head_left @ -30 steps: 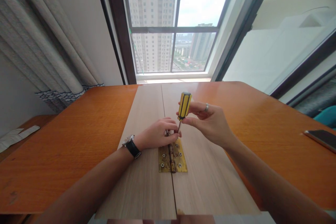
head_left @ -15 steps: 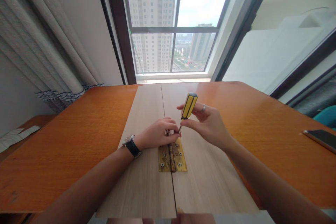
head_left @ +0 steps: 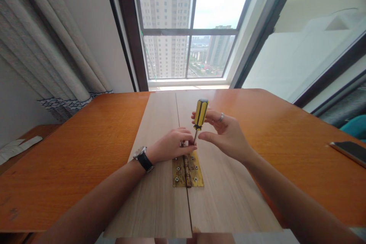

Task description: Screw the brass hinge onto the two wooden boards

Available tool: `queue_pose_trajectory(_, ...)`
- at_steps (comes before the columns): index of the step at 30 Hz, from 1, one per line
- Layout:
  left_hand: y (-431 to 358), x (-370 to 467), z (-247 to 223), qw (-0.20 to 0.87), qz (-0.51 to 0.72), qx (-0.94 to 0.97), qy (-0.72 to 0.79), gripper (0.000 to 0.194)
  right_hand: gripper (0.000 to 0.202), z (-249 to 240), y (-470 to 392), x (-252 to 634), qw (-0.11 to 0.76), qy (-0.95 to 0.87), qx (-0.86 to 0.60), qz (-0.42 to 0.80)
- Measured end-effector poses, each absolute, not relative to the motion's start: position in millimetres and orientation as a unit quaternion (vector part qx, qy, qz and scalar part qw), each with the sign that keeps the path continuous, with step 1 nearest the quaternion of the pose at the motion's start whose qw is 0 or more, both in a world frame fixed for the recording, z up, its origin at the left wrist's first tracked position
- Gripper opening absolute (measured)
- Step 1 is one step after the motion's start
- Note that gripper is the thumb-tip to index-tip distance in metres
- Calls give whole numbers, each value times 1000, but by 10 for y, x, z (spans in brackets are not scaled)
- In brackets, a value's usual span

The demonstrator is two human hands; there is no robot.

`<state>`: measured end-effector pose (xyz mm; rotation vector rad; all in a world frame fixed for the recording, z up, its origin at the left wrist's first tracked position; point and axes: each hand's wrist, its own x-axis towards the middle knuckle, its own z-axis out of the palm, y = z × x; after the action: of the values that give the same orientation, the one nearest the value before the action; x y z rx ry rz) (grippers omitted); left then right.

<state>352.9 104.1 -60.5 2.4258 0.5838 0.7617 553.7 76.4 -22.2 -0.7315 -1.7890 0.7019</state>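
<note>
A screwdriver with a yellow and black handle stands nearly upright over the far end of a brass hinge. Fingers of my right hand curl behind its handle, while the thumb is held off it. My left hand pinches around the lower shaft, hiding the tip and the hinge's far end. Several cross-head screws sit in the two hinge leaves. The hinge spans the seam between two pale wooden boards, one leaf on each.
Both boards lie on an orange-brown wooden table. A dark phone rests near the right edge. A window is beyond the far edge, with a grey curtain at the left.
The screwdriver's handle has swung left and is more upright. My right thumb has come away from it. My left hand stays in place at the hinge.
</note>
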Motion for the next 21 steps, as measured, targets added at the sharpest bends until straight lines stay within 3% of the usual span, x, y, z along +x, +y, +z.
queue_pose_trajectory(6,1031,3540,-589,248,290,900,210,22,19,-276,794,5552,532,-725,-348,265)
queue_pose_trajectory(15,1051,3541,-620,243,288,900,220,20,31,-200,729,5516,515,-740,-305,307)
queue_pose_trajectory(21,1059,3538,-638,257,289,897,216,16,29,-246,759,5524,508,-751,-316,280)
